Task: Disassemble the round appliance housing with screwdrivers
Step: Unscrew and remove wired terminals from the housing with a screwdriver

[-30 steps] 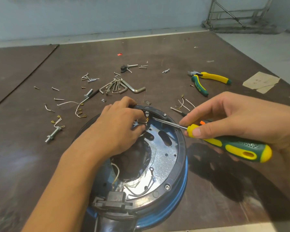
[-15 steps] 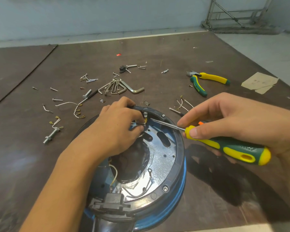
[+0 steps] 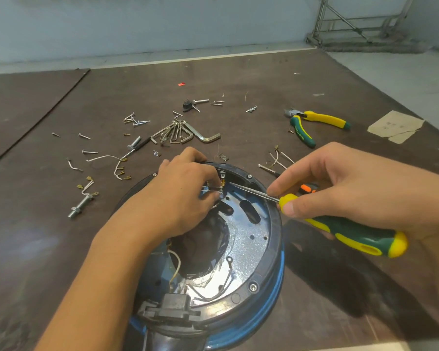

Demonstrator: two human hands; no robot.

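The round housing (image 3: 251,229) lies on the table (image 3: 61,249), near its front edge. The left hand (image 3: 185,196) pinches wires (image 3: 211,189) at its far rim with curled fingers. The right hand (image 3: 352,188) grips a green-and-yellow screwdriver (image 3: 352,234), its tip beside those wires. The lettering on the pliers (image 3: 302,133) is too small to read.

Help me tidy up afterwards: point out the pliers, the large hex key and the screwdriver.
pliers (image 3: 301,131): head view, on the nearer green-and-yellow handle.
large hex key (image 3: 210,138): head view, on its short arm.
screwdriver (image 3: 352,231): head view, on the green middle of its handle.
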